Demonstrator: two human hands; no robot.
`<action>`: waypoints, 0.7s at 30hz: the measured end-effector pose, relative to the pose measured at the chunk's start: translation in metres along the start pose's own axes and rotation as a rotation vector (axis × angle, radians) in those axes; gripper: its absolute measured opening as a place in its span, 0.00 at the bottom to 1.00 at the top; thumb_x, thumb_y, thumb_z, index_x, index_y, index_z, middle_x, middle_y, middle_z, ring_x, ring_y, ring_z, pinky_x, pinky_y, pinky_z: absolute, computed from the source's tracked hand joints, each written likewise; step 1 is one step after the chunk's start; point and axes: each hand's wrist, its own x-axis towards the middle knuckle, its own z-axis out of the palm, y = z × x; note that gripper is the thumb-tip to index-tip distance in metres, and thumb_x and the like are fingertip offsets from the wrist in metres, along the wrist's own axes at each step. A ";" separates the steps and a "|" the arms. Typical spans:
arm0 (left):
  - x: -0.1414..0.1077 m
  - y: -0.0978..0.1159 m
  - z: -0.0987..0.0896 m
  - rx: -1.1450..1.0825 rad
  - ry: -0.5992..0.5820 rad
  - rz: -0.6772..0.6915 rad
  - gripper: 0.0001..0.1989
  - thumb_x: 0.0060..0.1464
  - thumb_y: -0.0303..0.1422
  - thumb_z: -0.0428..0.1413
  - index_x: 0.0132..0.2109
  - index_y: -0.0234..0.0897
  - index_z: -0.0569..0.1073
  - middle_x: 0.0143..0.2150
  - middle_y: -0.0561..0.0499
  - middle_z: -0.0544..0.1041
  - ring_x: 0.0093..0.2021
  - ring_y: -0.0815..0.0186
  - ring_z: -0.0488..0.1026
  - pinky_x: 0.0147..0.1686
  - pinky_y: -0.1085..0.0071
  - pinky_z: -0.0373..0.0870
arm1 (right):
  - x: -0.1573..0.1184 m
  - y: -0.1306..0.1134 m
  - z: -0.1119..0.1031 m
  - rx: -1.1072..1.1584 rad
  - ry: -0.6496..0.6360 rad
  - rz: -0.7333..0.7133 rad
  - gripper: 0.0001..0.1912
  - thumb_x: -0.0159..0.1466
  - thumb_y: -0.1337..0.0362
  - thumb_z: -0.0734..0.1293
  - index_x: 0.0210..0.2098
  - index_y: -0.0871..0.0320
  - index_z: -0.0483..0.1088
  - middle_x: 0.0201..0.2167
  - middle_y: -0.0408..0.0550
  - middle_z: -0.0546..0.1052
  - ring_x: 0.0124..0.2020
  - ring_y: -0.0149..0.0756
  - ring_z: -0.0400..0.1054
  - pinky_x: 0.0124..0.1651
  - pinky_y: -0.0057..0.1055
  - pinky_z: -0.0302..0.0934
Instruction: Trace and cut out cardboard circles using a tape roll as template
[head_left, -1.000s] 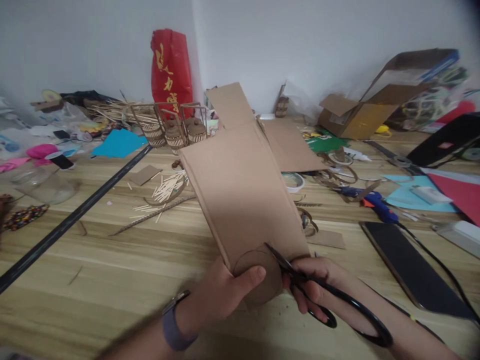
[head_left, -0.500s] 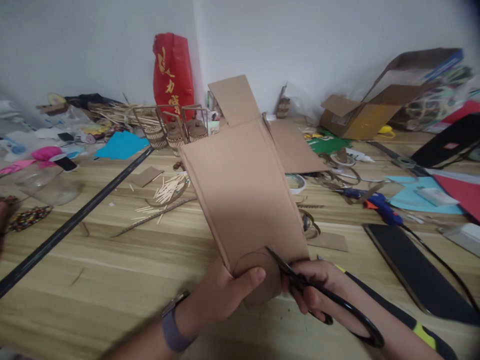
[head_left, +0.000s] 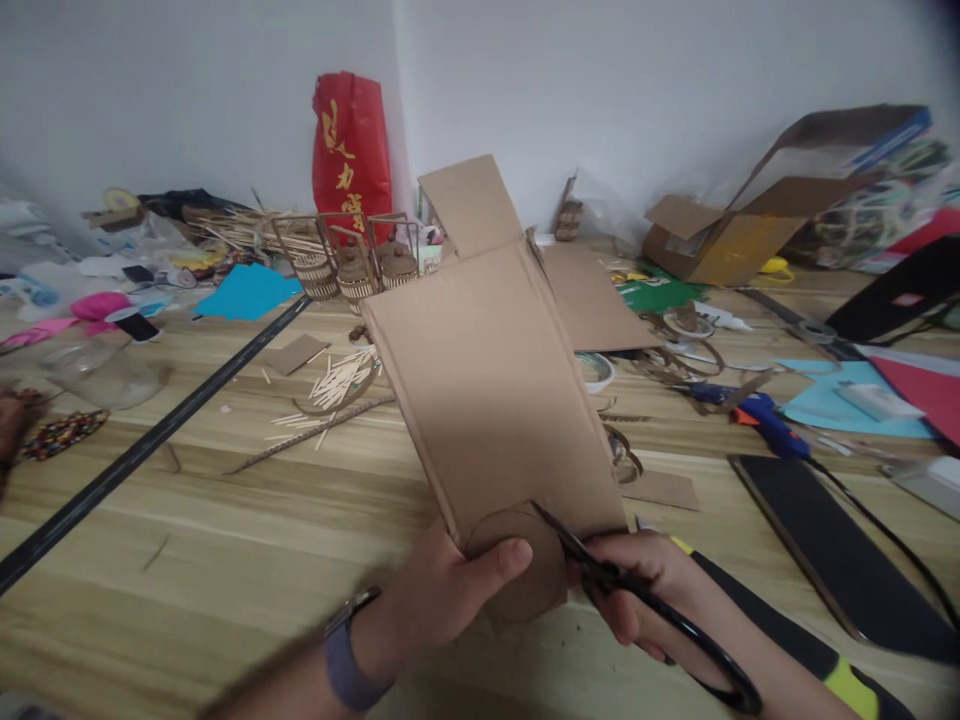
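Observation:
A piece of brown cardboard [head_left: 487,390] with a folded flap at its far end is tilted up over the table. My left hand [head_left: 457,580] grips its near end, thumb lying on top across a round outline; the fingers beneath are hidden. Black-handled scissors [head_left: 600,570] are in my right hand [head_left: 630,590], with fingers closed around the handles. Their blades meet the cardboard along the curved line, and the upper blade lies over its surface. Part of the disc's edge near the blades is cut free from the sheet.
A black-and-yellow tool [head_left: 780,620] and a dark flat slab [head_left: 832,550] lie right of my arm. Beyond are a blue glue gun [head_left: 772,420], small bamboo baskets [head_left: 352,275] and an open box [head_left: 720,230]. Another person's hand [head_left: 11,425] shows at the left edge.
The scissors and my right hand have shifted slightly down and right, and the blades appear closer together. My left hand keeps its grip on the cardboard.

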 end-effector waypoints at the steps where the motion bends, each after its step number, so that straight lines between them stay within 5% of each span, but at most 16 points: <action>1: 0.000 0.000 0.000 0.003 0.019 -0.009 0.24 0.57 0.50 0.63 0.53 0.39 0.80 0.55 0.45 0.83 0.57 0.51 0.78 0.59 0.58 0.72 | 0.000 0.002 0.001 0.003 0.007 -0.026 0.18 0.62 0.49 0.72 0.33 0.59 0.76 0.14 0.35 0.63 0.14 0.24 0.50 0.17 0.23 0.44; 12: -0.005 -0.003 0.002 0.202 0.172 0.045 0.25 0.63 0.50 0.58 0.60 0.43 0.77 0.62 0.47 0.78 0.66 0.52 0.70 0.69 0.57 0.62 | 0.004 0.020 0.003 0.003 0.095 -0.142 0.39 0.53 0.27 0.69 0.39 0.58 0.79 0.17 0.38 0.65 0.21 0.31 0.53 0.24 0.29 0.45; 21: -0.006 -0.008 0.004 0.238 0.082 0.052 0.24 0.64 0.50 0.56 0.60 0.42 0.77 0.62 0.46 0.79 0.66 0.51 0.70 0.69 0.56 0.61 | 0.007 0.026 0.003 -0.059 0.020 -0.235 0.36 0.55 0.29 0.70 0.29 0.59 0.74 0.17 0.36 0.59 0.20 0.28 0.48 0.21 0.28 0.39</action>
